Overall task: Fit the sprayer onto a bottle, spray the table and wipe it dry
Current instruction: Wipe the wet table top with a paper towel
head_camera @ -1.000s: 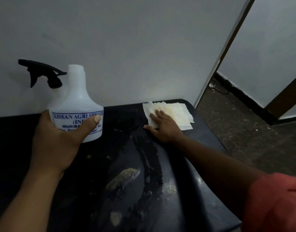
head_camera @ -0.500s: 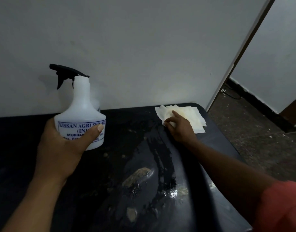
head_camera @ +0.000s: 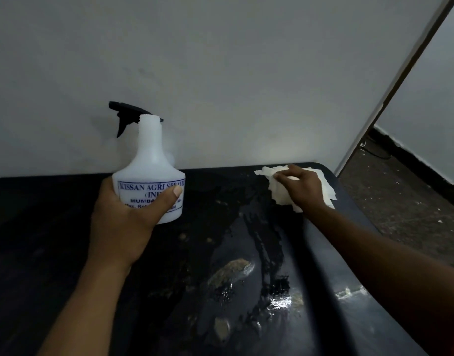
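My left hand grips a white plastic bottle with a blue printed label and holds it upright just above the black table. Its neck is bare. A black trigger sprayer stands behind the bottle near the wall, partly hidden, and what it sits on I cannot make out. At the table's far right corner my right hand closes on a bunched white tissue from a small pile of tissues.
A wet, smeared patch with pale stains covers the middle of the table. A white wall runs along the table's back edge. To the right the table ends, with a speckled floor and a door frame beyond.
My right hand went from lying flat on the tissues to bunching one in its fingers. The bottle in my left hand now stands in front of the sprayer.
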Motion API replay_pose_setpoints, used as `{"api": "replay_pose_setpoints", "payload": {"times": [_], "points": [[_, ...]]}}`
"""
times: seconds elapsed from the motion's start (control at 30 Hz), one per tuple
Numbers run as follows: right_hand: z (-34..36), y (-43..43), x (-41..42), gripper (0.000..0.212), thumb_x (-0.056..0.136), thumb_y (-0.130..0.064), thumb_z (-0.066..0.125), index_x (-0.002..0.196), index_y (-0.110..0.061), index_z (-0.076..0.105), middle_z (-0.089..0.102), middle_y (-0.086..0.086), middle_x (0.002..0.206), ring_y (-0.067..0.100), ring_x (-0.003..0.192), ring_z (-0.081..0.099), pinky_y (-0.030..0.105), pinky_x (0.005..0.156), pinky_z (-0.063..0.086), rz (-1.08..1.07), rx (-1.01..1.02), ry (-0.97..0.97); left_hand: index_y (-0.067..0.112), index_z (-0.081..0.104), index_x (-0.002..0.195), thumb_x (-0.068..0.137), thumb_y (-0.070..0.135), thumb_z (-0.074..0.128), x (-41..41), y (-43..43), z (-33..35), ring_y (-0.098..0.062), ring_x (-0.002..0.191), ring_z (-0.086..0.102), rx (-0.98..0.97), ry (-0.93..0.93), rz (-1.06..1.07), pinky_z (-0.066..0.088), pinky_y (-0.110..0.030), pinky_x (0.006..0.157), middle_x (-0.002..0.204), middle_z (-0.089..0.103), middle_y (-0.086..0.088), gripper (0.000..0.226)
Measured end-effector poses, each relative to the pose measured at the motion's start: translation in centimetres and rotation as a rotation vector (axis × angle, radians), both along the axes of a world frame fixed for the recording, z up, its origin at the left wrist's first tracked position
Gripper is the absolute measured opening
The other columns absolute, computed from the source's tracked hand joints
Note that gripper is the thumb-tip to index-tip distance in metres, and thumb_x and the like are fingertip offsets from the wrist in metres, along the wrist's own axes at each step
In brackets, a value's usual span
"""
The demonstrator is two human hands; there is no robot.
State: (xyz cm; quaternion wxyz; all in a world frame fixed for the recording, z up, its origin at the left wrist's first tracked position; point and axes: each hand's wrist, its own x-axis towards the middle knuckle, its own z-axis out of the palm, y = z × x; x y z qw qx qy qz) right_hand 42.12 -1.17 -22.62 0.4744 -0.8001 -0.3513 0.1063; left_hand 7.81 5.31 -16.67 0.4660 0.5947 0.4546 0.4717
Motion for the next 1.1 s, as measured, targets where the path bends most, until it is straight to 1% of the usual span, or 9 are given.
{"api": "replay_pose_setpoints", "payload": {"times": [0.17,0.3,0.4,0.47,0.57,0.8,0.9,1.0,1.1], "points": [[3.9,0.8,-2.5,0.015,0.082,-0.023,0.073,0.097,-0.026,0.070,0.067,0.011,0.122,0.020,0.114,0.061,0.036,0.107,0.041,0.027,0.198,-0.013,0.019,0.062,0.122,0.044,0.062,0.083,-1.4,0.3,1.3,-0.011,0.099,0.071,0.026,-0.016,0.055,0.059,-0.030,0.082,0.113,0.073,0.006,0.091],[8.0,1.3,-9.2,0.005,0.079,-0.041,0.070,0.083,-0.039,0.072,0.072,-0.014,0.104,0.002,0.102,0.065,0.011,0.084,0.048,0.172,0.375,-0.034,0.012,0.061,0.126,0.052,0.055,0.085,-4.7,1.5,3.6,-0.011,0.101,0.073,0.096,-0.120,0.198,0.061,-0.027,0.082,0.117,0.073,-0.001,0.089],[8.9,1.1,-16.4,0.007,0.083,-0.033,0.069,0.080,-0.040,0.071,0.069,-0.020,0.099,-0.004,0.098,0.064,0.009,0.081,0.047,0.344,0.401,-0.025,0.013,0.059,0.127,0.057,0.051,0.086,-7.2,1.7,4.5,-0.001,0.097,0.072,0.151,-0.164,0.280,0.058,-0.014,0.073,0.116,0.073,0.002,0.084],[7.5,0.8,-21.2,0.015,0.085,-0.023,0.069,0.078,-0.036,0.070,0.071,-0.016,0.096,0.001,0.092,0.066,0.012,0.076,0.049,0.504,0.297,0.008,0.015,0.058,0.125,0.057,0.052,0.085,-8.8,1.7,4.6,0.003,0.095,0.071,0.170,-0.155,0.316,0.056,-0.011,0.073,0.116,0.072,0.004,0.081],[4.4,-0.7,-26.6,0.014,0.082,-0.041,0.069,0.093,-0.033,0.071,0.069,-0.021,0.097,-0.005,0.095,0.063,0.006,0.078,0.045,0.681,0.029,0.006,0.016,0.058,0.126,0.058,0.054,0.083,-11.3,1.7,4.3,0.002,0.095,0.071,0.177,-0.131,0.345,0.056,-0.011,0.073,0.117,0.071,0.004,0.082],[3.5,0.4,-25.3,0.031,0.091,-0.046,0.052,0.116,-0.032,0.063,0.066,-0.018,0.110,-0.012,0.090,0.059,-0.003,0.077,0.035,0.615,-0.091,-0.327,0.018,0.056,0.124,0.067,0.043,0.089,-15.3,2.0,3.9,0.012,0.088,0.068,0.176,-0.100,0.379,0.053,-0.005,0.068,0.113,0.069,0.008,0.070],[0.1,0.9,-25.3,0.058,0.094,-0.056,0.034,0.146,-0.030,0.034,0.033,0.007,0.155,0.021,0.142,0.030,0.030,0.113,0.025,0.698,-0.445,-0.481,0.020,0.057,0.120,0.063,0.047,0.087,-16.0,2.3,4.0,0.010,0.088,0.069,0.167,-0.146,0.386,0.054,-0.007,0.069,0.111,0.070,0.008,0.070],[-2.5,2.0,-25.0,0.084,0.079,-0.078,0.004,0.151,-0.035,-0.003,-0.008,0.010,0.162,0.027,0.148,-0.005,0.053,0.116,0.005,0.657,-0.712,-0.576,0.018,0.059,0.120,0.058,0.052,0.085,-16.6,2.2,4.1,0.004,0.090,0.070,0.175,-0.158,0.389,0.055,-0.010,0.070,0.111,0.071,0.007,0.075],[-3.7,3.7,-25.6,0.097,0.065,-0.089,-0.009,0.147,-0.038,-0.017,-0.020,0.010,0.160,0.030,0.147,-0.015,0.056,0.114,-0.005,0.621,-0.721,-0.635,0.012,0.059,0.125,0.071,0.034,0.090,-17.5,2.6,4.3,0.006,0.088,0.070,0.170,-0.176,0.417,0.054,-0.008,0.069,0.110,0.072,0.005,0.066]]}}
